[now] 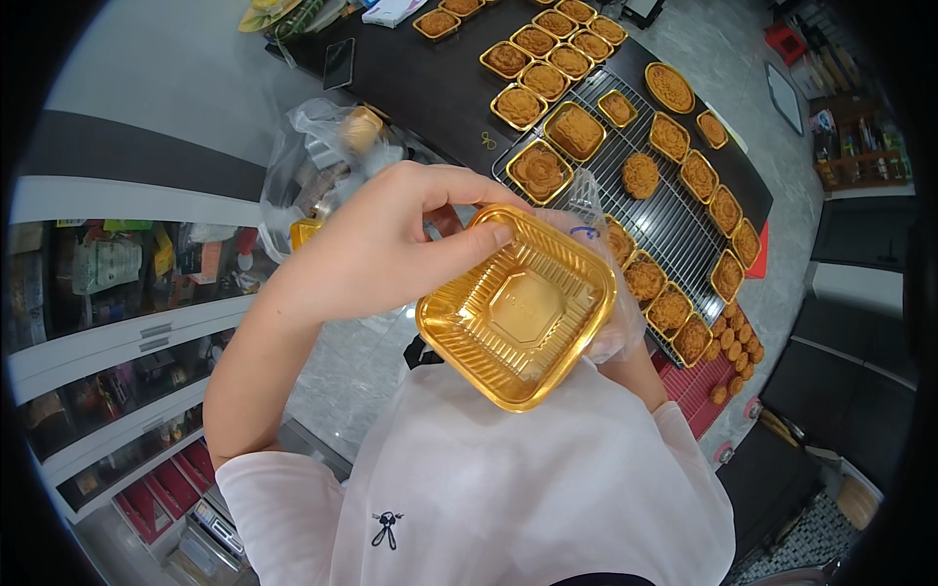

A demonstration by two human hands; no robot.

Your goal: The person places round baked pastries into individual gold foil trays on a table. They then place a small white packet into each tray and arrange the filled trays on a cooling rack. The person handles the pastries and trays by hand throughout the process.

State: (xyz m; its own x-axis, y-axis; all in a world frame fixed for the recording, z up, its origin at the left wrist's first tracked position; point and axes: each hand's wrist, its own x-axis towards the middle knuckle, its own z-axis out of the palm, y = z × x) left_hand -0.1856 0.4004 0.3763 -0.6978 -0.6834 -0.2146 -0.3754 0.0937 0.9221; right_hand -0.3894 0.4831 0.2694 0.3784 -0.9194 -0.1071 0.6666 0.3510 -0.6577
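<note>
My left hand (pixel 410 234) pinches the upper corner of an empty gold plastic mooncake tray (pixel 524 304), its thumb inside the rim. The tray is square with rounded corners and ribbed walls, tilted so its inside faces me. My right hand (pixel 619 333), in a clear plastic glove, is behind the tray's right side; its fingers are mostly hidden, so its grip cannot be told. Beyond the hands, a mooncake in a gold tray (pixel 540 172) and a larger rectangular one (pixel 575 132) sit on a black wire rack (pixel 663 234). An unwrapped mooncake (pixel 640 176) lies on the rack.
More mooncakes in gold trays (pixel 542 80) stand in rows on the dark table (pixel 432 80), with a phone (pixel 339 64) near its left edge. A clear plastic bag (pixel 315 146) is at left. Small round pastries (pixel 733 344) lie around a red rack (pixel 696 395). Shelves (pixel 139 322) stand left.
</note>
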